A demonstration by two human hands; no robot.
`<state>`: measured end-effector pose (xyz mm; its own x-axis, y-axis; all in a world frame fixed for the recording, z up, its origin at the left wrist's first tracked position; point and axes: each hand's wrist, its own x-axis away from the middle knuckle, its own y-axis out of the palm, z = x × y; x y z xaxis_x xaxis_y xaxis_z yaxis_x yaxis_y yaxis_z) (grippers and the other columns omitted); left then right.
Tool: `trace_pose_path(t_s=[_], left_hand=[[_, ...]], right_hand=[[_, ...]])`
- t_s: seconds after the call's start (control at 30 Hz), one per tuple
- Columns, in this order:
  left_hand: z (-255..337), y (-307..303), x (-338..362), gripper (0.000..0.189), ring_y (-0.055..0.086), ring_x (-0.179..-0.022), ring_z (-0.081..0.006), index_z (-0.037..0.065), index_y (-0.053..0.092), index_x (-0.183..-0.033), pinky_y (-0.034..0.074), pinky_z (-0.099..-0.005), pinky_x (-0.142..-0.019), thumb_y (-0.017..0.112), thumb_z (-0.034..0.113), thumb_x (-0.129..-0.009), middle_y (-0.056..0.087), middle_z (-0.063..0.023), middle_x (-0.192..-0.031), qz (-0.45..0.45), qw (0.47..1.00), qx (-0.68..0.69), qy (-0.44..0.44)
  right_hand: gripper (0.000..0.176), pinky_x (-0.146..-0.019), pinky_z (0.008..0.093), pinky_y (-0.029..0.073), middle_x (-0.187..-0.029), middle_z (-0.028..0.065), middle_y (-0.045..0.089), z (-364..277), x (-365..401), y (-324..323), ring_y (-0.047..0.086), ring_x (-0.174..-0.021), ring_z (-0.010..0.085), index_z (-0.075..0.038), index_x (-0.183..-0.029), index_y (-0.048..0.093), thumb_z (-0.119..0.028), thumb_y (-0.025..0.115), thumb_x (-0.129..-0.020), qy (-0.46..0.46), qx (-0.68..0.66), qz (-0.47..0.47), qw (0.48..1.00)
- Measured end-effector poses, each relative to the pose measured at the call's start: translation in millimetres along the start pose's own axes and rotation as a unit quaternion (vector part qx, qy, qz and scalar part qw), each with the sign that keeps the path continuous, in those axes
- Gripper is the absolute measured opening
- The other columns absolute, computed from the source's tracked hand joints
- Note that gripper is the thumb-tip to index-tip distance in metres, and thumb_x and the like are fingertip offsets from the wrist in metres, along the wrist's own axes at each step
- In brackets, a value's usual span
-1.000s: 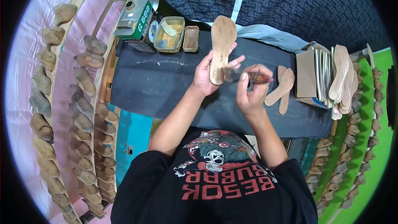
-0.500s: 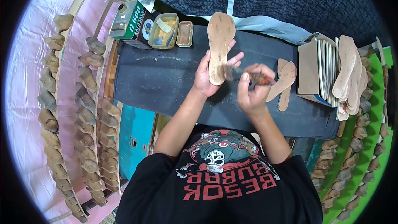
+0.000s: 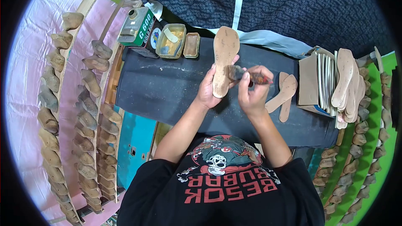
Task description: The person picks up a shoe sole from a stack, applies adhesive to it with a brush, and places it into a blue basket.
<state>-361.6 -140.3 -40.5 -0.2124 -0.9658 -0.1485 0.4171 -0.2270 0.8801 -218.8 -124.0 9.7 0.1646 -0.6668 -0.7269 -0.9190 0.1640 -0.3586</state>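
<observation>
One tan insole point(image 3: 226, 54), above the dark tabletop point(image 3: 167, 94), wide end away from the person; its narrow end lies in the left hand point(image 3: 207, 88), thumb along one edge, fingers behind, mostly hidden. One dark-bristled brush point(image 3: 249, 75), pinched between thumb and curled fingers of the right hand point(image 3: 254, 92), its bristles at the insole's edge. Two overlapping insoles point(image 3: 285, 93), on the tabletop, near the right hand.

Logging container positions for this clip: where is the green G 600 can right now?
In the head view, the can stands at the table's far left, just left of the yellowish tub.
</observation>
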Motion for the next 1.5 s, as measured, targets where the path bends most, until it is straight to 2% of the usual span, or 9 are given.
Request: trace_pose_path(t_s=[0.3,0.4,0.47,0.6,0.73,0.97,1.07,1.27,1.5], left_hand=[[16.1,-14.2,-4.9,0.065,0.032,-0.148,-0.0452,0.012,0.015,-0.163,0.031,-0.0511,-0.122,0.032,0.044,-0.109,0.017,-0.0146,-0.169,0.006,1.0,0.02,0.006],[13.9,-10.8,-5.3,0.066,0.037,-0.146,-0.0446,0.012,0.017,-0.163,0.033,-0.0511,-0.12,0.034,0.046,-0.109,0.022,-0.0148,-0.168,-0.004,1.0,-0.01,0.006],[7.0,-9.7,-6.1,0.068,0.034,-0.146,-0.046,0.011,0.014,-0.163,0.038,-0.0512,-0.118,0.033,0.046,-0.109,0.016,-0.0171,-0.168,0.01,1.0,-0.02,-0.006],[-0.6,-15.3,-6.0,0.068,0.029,-0.149,-0.045,0.01,0.014,-0.163,0.031,-0.052,-0.121,0.033,0.046,-0.109,0.014,-0.0156,-0.169,-0.005,1.0,0.006,-0.004],[-1.7,-14.4,2.1,0.068,0.029,-0.149,-0.0447,0.01,0.015,-0.163,0.032,-0.0512,-0.121,0.034,0.047,-0.109,0.014,-0.0151,-0.169,-0.005,1.0,0.01,-0.015],[-11.2,-9.3,5.1,0.069,0.029,-0.149,-0.0435,0.01,0.014,-0.163,0.032,-0.0526,-0.121,0.033,0.049,-0.109,0.015,-0.0153,-0.169,0.02,0.999,-0.033,-0.015],[-12.5,-11.2,7.0,0.072,0.03,-0.149,-0.0422,0.011,0.013,-0.164,0.032,-0.0541,-0.121,0.033,0.053,-0.108,0.015,-0.0146,-0.169,0.003,0.999,-0.033,0.004],[-6.1,0.2,14.6,0.077,0.032,-0.148,-0.0422,0.016,0.011,-0.164,0.037,-0.0514,-0.118,0.034,0.059,-0.105,0.014,-0.0138,-0.169,-0.005,0.998,-0.067,-0.004],[-5.2,3.5,15.1,0.074,0.034,-0.148,-0.0397,0.018,0.012,-0.164,0.039,-0.0495,-0.118,0.032,0.058,-0.106,0.016,-0.0125,-0.169,-0.004,1.0,-0.026,-0.004]], right_hand=[[0.022,-0.061,0.0311,0.043,-0.086,0.0115,0.052,-15.4,35.0,5.9,0.052,-0.068,0.0172,0.0,-0.108,0.041,0.004,0.056,-0.093,0.054,-0.125,-0.056,0.989],[0.025,-0.06,0.0368,0.049,-0.086,0.0115,0.058,-9.2,0.4,-0.4,0.06,-0.065,0.0229,0.003,-0.111,0.041,0.002,0.06,-0.094,-0.008,0.018,-0.006,1.0],[0.025,-0.061,0.0393,0.05,-0.083,0.0119,0.058,-6.2,0.0,5.3,0.062,-0.068,0.024,0.004,-0.112,0.041,0.002,0.06,-0.094,0.086,-0.051,-0.019,0.995],[0.029,-0.057,0.0355,0.05,-0.083,0.0123,0.057,-5.0,34.0,0.7,0.062,-0.062,0.0223,0.003,-0.113,0.04,0.0,0.061,-0.095,0.0,-0.023,-0.054,0.998],[0.012,-0.06,0.029,0.043,-0.082,0.0093,0.053,-15.0,35.7,-9.8,0.051,-0.065,0.0144,0.0,-0.101,0.045,0.004,0.055,-0.095,0.116,-0.074,-0.063,0.988],[0.027,-0.056,0.0364,0.052,-0.081,0.0117,0.063,-1.3,18.5,-5.3,0.069,-0.062,0.0249,0.003,-0.116,0.04,0.0,0.059,-0.097,0.073,-0.063,-0.011,0.995],[0.017,-0.062,0.0325,0.045,-0.087,0.0105,0.052,-10.7,39.3,-5.5,0.053,-0.069,0.0181,0.002,-0.106,0.045,0.003,0.058,-0.096,0.056,-0.072,-0.035,0.995],[0.029,-0.062,0.0364,0.053,-0.093,0.0149,0.059,-9.8,32.1,-12.9,0.065,-0.071,0.025,0.004,-0.115,0.04,0.001,0.06,-0.095,0.055,-0.037,-0.048,0.997],[0.022,-0.061,0.0355,0.048,-0.089,0.0139,0.056,-17.7,37.8,-10.4,0.058,-0.067,0.0236,0.003,-0.109,0.042,0.003,0.058,-0.094,0.049,-0.07,-0.05,0.995]])
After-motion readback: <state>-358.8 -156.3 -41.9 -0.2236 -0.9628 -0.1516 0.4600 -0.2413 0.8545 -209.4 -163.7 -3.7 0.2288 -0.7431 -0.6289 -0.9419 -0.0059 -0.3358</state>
